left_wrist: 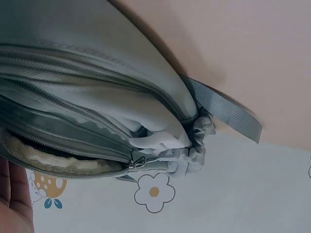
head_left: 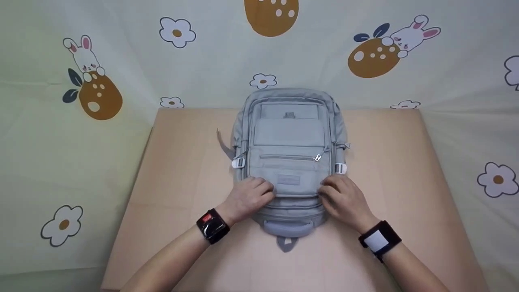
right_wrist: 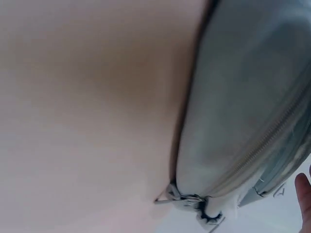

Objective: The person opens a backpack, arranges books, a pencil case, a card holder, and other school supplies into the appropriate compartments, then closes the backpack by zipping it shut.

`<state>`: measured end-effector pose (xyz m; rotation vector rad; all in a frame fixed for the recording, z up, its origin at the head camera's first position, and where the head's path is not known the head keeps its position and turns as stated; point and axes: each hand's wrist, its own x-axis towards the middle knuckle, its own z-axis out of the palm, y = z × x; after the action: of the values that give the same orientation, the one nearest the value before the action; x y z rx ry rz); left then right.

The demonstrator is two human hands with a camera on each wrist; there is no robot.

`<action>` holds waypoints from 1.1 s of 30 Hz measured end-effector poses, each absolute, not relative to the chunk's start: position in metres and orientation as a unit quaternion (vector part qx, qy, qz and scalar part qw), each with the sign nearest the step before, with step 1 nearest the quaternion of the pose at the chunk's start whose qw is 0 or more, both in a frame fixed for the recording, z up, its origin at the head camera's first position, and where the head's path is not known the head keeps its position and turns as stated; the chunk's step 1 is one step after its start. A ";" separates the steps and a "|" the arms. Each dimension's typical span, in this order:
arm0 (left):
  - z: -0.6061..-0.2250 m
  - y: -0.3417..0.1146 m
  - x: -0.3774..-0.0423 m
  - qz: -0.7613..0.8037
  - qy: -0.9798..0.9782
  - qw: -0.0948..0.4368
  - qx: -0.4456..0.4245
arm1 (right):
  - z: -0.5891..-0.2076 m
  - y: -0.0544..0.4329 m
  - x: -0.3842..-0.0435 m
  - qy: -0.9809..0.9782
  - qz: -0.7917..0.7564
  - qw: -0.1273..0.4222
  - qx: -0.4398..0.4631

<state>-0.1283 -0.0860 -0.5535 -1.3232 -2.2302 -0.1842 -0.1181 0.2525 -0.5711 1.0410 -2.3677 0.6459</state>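
Observation:
A grey-blue backpack (head_left: 290,132) lies front side up, its padded top handle (head_left: 288,229) turned towards me. My left hand (head_left: 249,194) grips the edge of the front panel at its left corner, fingers curled. At the opposite corner, my right hand (head_left: 344,196) pinches the same edge. Seen from the left wrist, a zipped front compartment (left_wrist: 63,162) gapes open and shows a beige lining, with a zipper pull (left_wrist: 137,162) at its end. Part of the right hand (right_wrist: 304,196) shows beside the bag in the right wrist view. Fingertips under the edge are hidden.
The backpack rests on a light wooden table (head_left: 182,154). A loose grey strap (head_left: 224,145) sticks out at its left side, and white buckles (head_left: 340,168) sit on both sides. Behind the table hangs a pale cloth (head_left: 215,65) printed with rabbits and flowers.

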 end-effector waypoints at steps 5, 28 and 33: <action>-0.559 -0.088 -0.129 -0.065 -0.830 0.248 -0.495 | -0.578 0.251 -0.118 -0.862 0.236 0.231 0.384; -0.541 -0.128 -0.205 -0.218 -0.950 0.134 -0.181 | -0.493 0.141 -0.151 -0.915 0.132 0.119 0.362; -0.545 -0.124 -0.208 -0.211 -0.953 0.127 -0.177 | -0.495 0.109 -0.164 -0.935 0.088 0.011 0.344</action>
<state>-0.2082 -0.1242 -0.5454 -0.5138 -2.7744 -0.6129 -0.1638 0.1095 -0.4948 1.0742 -2.9156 0.2750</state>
